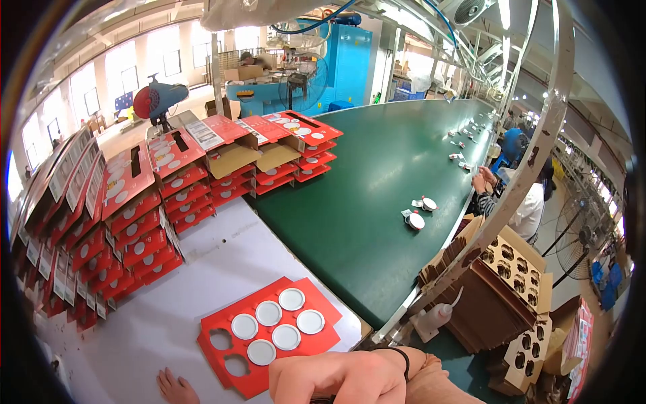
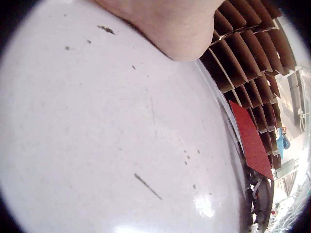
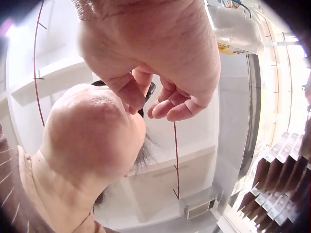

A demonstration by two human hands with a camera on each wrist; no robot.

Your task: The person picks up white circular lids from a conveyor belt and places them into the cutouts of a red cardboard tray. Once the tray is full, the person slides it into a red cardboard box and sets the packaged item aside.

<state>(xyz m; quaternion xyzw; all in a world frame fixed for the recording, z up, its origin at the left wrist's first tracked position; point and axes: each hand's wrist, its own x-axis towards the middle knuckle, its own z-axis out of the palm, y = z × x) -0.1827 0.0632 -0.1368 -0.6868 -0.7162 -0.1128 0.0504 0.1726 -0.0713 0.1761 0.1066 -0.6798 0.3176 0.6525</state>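
My left hand (image 1: 176, 387) lies on the white table at the lower left, holding nothing; only its heel (image 2: 187, 41) shows in the left wrist view. Beside it is a flat red cardboard sleeve (image 1: 277, 314) with white round tops of items in several of its cut-outs. Two holes at its left side show bare table. My right hand (image 1: 350, 377) is raised in front of the camera, a black band around its wrist. In the right wrist view, the right hand (image 3: 160, 63) is up at the face, thumb and forefinger right against it, other fingers loosely curled. No object shows in it.
Stacked red cardboard sleeves (image 1: 128, 195) rise along the table's left and back. A green conveyor belt (image 1: 350, 222) carries white mugs (image 1: 415, 221) with tags. At right stand brown divider cartons (image 1: 518, 266), a squeeze bottle (image 1: 439, 314) and a metal post (image 1: 531, 148). Another person (image 1: 528, 202) works beside the belt.
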